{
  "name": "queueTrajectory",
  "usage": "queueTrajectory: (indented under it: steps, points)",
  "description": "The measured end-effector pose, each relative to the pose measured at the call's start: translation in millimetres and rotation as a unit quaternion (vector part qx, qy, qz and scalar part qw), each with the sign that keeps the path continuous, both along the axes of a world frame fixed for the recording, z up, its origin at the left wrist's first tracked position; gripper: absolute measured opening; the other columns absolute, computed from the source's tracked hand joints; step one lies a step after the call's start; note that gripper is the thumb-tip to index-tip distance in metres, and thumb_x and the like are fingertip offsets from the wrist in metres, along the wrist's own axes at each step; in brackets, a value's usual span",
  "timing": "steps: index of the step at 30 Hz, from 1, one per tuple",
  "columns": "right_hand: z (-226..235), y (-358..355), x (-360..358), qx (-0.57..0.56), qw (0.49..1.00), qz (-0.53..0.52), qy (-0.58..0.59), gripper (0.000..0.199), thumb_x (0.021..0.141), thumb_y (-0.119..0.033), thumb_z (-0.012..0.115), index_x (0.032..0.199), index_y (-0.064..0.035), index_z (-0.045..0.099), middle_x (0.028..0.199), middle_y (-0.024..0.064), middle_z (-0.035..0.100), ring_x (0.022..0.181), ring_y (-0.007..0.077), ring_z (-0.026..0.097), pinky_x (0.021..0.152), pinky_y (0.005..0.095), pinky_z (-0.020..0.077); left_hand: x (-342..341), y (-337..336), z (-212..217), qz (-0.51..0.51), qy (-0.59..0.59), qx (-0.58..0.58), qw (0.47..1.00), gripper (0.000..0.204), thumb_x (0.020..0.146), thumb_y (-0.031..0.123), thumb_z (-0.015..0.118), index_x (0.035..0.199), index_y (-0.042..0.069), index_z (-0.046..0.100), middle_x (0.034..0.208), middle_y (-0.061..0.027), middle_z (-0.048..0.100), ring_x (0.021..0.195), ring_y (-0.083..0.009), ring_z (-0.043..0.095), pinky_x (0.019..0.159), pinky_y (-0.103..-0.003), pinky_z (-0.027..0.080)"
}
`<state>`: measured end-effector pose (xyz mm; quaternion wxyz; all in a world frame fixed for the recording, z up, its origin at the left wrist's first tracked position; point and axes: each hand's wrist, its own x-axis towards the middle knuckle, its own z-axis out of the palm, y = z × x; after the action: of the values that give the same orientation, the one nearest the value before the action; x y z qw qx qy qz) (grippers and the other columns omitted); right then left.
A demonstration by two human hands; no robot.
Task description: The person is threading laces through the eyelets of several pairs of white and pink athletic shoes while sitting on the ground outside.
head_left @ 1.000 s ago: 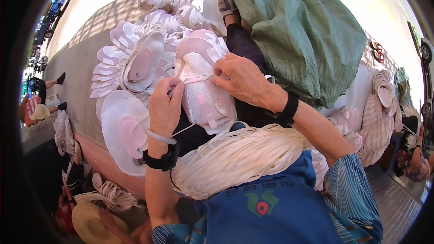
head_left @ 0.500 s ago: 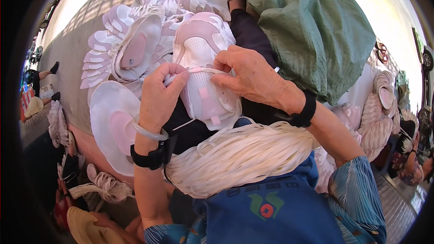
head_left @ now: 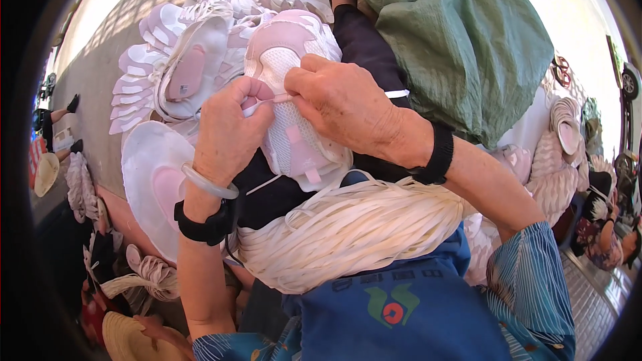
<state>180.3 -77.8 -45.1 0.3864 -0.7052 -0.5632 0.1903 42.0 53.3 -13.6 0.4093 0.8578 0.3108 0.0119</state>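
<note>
Across my dark-trousered lap lies a pink-and-white mesh shoe upper (head_left: 279, 135). My left hand (head_left: 231, 130) is closed in a pinch at its left edge, with a bit of white shoelace (head_left: 249, 109) showing at the fingertips. From the right, my right hand (head_left: 351, 108) pinches over the middle of the upper, fingertips close to the left ones. The fingers hide most of the lace between them. Below the upper, a thick bundle of cream-white shoelaces (head_left: 354, 234) rests on my lap, over a blue apron (head_left: 394, 301).
Stacked pink-and-white shoe uppers (head_left: 134, 90) fan out at the left. A white bag-like piece (head_left: 147, 174) with a pink centre lies nearer. A green sack (head_left: 461, 47) bulges at the far right, with more uppers (head_left: 554, 167) beyond. A straw hat (head_left: 134, 337) and people are around.
My right hand has moved left, closer to my left hand, and turned more over the upper. The lace stretch seen between the hands is now mostly covered. The view has shifted slightly.
</note>
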Motion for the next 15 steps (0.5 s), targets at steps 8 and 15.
queueTrajectory:
  steps: [8, 15]
  points:
    - [0.9, -7.0, 22.9, 0.085, 0.924, 0.212, -0.308, 0.019, 0.076, -0.014, 0.059, 0.092, -0.0053, 0.054, 0.083, 0.0056, 0.048, 0.068, 0.0179, 0.062, 0.054, 0.0300, 0.0503, -1.9, 8.8, 12.8, -0.183, -0.105, 0.187, 0.959, 0.009, 0.072, 0.000, 0.065, 0.079, 0.003, 0.061, 0.076, -0.0091, 0.060, 0.072, -0.0287, 0.059, 0.068, -0.036, 0.046]
    - [-5.0, -21.3, 17.5, 0.093, 0.955, 0.140, -0.244, 0.013, 0.077, -0.016, 0.060, 0.084, -0.0064, 0.056, 0.085, 0.0043, 0.050, 0.067, 0.0174, 0.063, 0.052, 0.0306, 0.0515, -3.7, -5.6, 12.3, -0.208, -0.089, 0.320, 0.920, 0.011, 0.069, 0.001, 0.067, 0.077, 0.006, 0.062, 0.071, -0.0073, 0.055, 0.073, -0.0275, 0.053, 0.075, -0.037, 0.040]
